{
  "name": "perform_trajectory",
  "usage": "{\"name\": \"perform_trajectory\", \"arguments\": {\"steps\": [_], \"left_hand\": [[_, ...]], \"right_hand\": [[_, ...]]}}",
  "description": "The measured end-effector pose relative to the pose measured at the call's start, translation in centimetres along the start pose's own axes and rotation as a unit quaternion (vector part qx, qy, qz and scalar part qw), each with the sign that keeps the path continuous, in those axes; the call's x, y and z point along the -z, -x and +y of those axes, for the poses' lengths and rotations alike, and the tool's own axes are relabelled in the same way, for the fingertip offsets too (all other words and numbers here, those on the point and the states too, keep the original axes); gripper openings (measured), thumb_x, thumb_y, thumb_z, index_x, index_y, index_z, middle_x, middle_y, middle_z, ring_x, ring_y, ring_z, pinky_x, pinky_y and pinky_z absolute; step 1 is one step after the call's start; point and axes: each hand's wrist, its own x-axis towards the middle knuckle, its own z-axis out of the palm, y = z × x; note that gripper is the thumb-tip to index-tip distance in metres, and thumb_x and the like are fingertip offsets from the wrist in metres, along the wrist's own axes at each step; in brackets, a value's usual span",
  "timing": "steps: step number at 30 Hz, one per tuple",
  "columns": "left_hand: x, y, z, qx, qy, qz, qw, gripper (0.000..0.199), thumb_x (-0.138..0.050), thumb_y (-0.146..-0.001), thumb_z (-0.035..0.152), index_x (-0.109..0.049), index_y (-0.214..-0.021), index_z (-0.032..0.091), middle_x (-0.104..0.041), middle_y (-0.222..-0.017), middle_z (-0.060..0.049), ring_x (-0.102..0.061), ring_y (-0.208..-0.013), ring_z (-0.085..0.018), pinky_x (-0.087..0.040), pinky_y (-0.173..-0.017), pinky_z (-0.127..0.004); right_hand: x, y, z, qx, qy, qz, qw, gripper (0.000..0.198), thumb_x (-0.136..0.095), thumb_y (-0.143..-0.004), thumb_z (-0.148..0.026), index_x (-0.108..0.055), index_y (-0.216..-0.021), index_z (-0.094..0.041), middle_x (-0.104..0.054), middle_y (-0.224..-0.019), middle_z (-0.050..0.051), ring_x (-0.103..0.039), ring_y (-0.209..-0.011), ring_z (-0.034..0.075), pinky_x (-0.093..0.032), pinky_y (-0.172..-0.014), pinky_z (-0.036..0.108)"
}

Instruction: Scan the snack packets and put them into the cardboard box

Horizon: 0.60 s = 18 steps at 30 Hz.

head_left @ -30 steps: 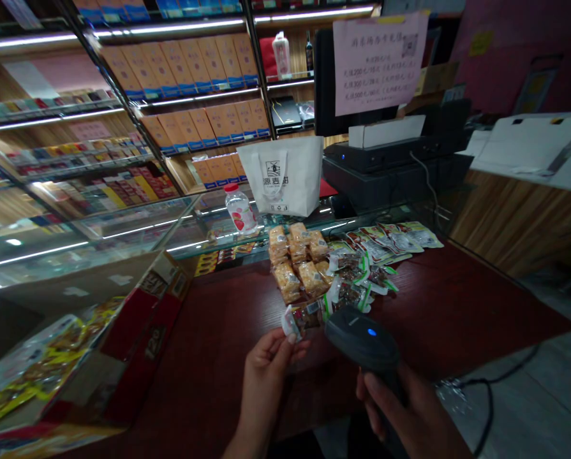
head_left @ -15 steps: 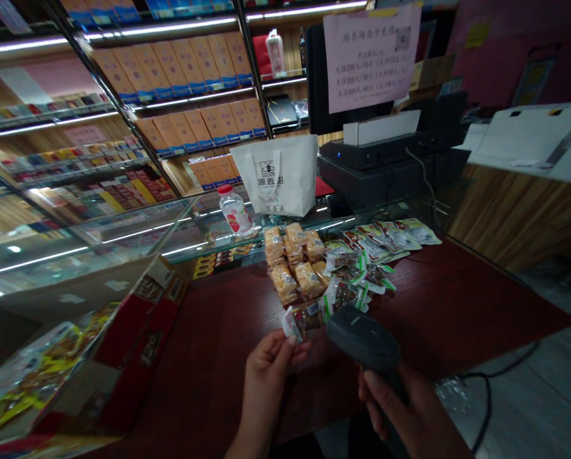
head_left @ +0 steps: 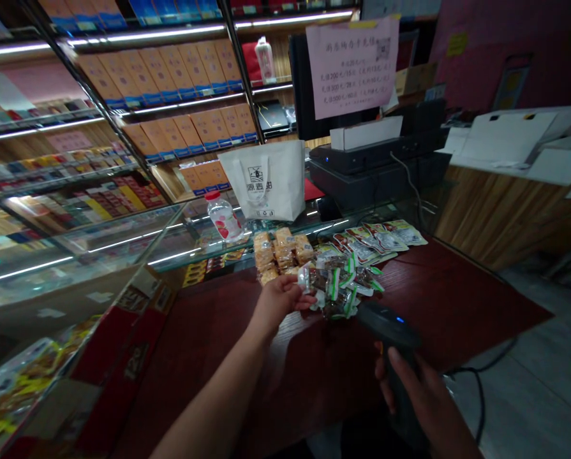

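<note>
Your left hand [head_left: 280,303] has thumb and fingers drawn narrow, pinching the pale left end of a green-striped packet [head_left: 319,280]; whether its underside rests on the others, you cannot tell from here. That packet lies just beyond your fingertips, its long axis running roughly left to right, with the green strip at the far end from your grip. Your right hand [head_left: 431,395] is wrapped around the handle of a scanner [head_left: 385,325], its blue light lit. The relation to watch is this one: the scanner's nose sits to the packet's right and nearer you, apart from it, with part of the packet pile [head_left: 340,306] lying between. The left hand is clearly the nearer, being on the packet itself

Farther out, wrapped pastries [head_left: 280,248] stand just beyond and left of the pile, partly behind your hand, and flat pouches [head_left: 381,239] fan out beyond it to the right, all on the dark red tabletop [head_left: 457,299]

Half a second ago your left hand was closer to you, holding a packet in front of the pile; now it reaches farther forward, and the scanner has shifted right, away from the pile
</note>
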Motion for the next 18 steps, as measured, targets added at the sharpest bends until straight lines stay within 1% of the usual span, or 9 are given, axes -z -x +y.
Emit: {"name": "perform_trajectory", "arguments": {"steps": [1,3,5,7,10,13,15,16,18], "left_hand": [[-0.3,-0.9,0.7,0.013,-0.035,-0.01,0.999,0.009,-0.062,-0.086,0.009,-0.064,-0.093,0.013,-0.075,-0.07,-0.006,-0.075,-0.063,-0.016,-0.059,-0.06,-0.022],[-0.8,-2.4,1.5,0.028,-0.087,-0.019,0.996,0.011,-0.056,-0.088,0.005,-0.063,-0.092,0.013,-0.073,-0.064,-0.005,-0.074,-0.06,-0.016,-0.059,-0.06,-0.023],[-1.0,-3.4,1.7,0.024,-0.119,-0.011,0.993,0.012,-0.057,-0.088,0.004,-0.064,-0.093,0.013,-0.07,-0.059,-0.003,-0.072,-0.056,-0.017,-0.058,-0.056,-0.025],[-1.0,-4.0,1.6,0.006,-0.159,0.007,0.987,0.015,-0.059,-0.087,0.004,-0.065,-0.098,0.013,-0.067,-0.054,0.0,-0.069,-0.05,-0.016,-0.055,-0.051,-0.024],[-0.8,-4.3,1.3,-0.039,-0.216,0.035,0.975,0.02,-0.064,-0.087,0.008,-0.068,-0.105,0.014,-0.067,-0.056,0.002,-0.064,-0.044,-0.013,-0.048,-0.045,-0.019],[-0.7,-4.2,1.1,-0.081,-0.247,0.051,0.964,0.023,-0.067,-0.087,0.013,-0.069,-0.11,0.015,-0.076,-0.078,-0.003,-0.065,-0.047,-0.01,-0.046,-0.044,-0.018],[-0.5,-4.0,0.7,-0.097,-0.255,0.062,0.96,0.028,-0.065,-0.088,0.014,-0.069,-0.115,0.015,-0.077,-0.088,-0.005,-0.066,-0.049,-0.01,-0.047,-0.045,-0.018],[-0.3,-3.8,0.5,-0.105,-0.257,0.068,0.958,0.03,-0.064,-0.089,0.014,-0.068,-0.118,0.016,-0.077,-0.086,-0.005,-0.066,-0.05,-0.011,-0.048,-0.046,-0.019],[0.2,-2.7,-0.4,-0.128,-0.251,0.078,0.956,0.034,-0.062,-0.09,0.016,-0.067,-0.123,0.015,-0.075,-0.075,-0.003,-0.068,-0.052,-0.013,-0.051,-0.048,-0.02]], "right_hand": [[0.1,0.0,0.2,-0.002,0.003,0.003,1.0,0.056,-0.061,-0.09,-0.072,-0.064,-0.102,-0.017,-0.065,-0.067,0.001,-0.056,-0.051,0.017,-0.046,-0.045,0.024],[0.1,0.0,0.5,-0.01,0.008,0.005,1.0,0.058,-0.06,-0.089,-0.074,-0.064,-0.102,-0.018,-0.064,-0.063,0.0,-0.056,-0.052,0.017,-0.046,-0.046,0.024],[0.1,-0.1,0.8,-0.016,0.008,0.004,1.0,0.059,-0.06,-0.088,-0.075,-0.064,-0.104,-0.017,-0.065,-0.064,0.001,-0.055,-0.051,0.017,-0.046,-0.047,0.024],[0.0,-0.1,1.1,-0.015,0.003,0.0,1.0,0.06,-0.06,-0.088,-0.074,-0.064,-0.105,-0.017,-0.067,-0.068,0.002,-0.054,-0.05,0.016,-0.045,-0.047,0.024],[-0.2,-0.2,1.2,-0.015,-0.003,-0.001,1.0,0.062,-0.061,-0.087,-0.074,-0.064,-0.108,-0.016,-0.068,-0.069,0.003,-0.054,-0.05,0.016,-0.045,-0.047,0.024],[-0.2,-0.4,1.0,-0.021,0.007,0.006,1.0,0.067,-0.061,-0.085,-0.077,-0.064,-0.11,-0.016,-0.065,-0.062,0.001,-0.055,-0.05,0.017,-0.045,-0.047,0.024],[-0.3,-0.4,0.8,-0.026,0.019,0.01,0.999,0.069,-0.061,-0.084,-0.079,-0.065,-0.108,-0.015,-0.064,-0.061,0.001,-0.055,-0.05,0.018,-0.046,-0.046,0.025],[-0.3,-0.3,0.7,-0.029,0.021,0.012,0.999,0.069,-0.061,-0.083,-0.08,-0.066,-0.107,-0.016,-0.065,-0.062,0.002,-0.055,-0.05,0.018,-0.046,-0.046,0.025],[-0.4,0.0,0.6,-0.035,0.023,0.028,0.999,0.068,-0.063,-0.081,-0.08,-0.067,-0.106,-0.018,-0.068,-0.067,0.003,-0.056,-0.051,0.018,-0.048,-0.046,0.027]]}}
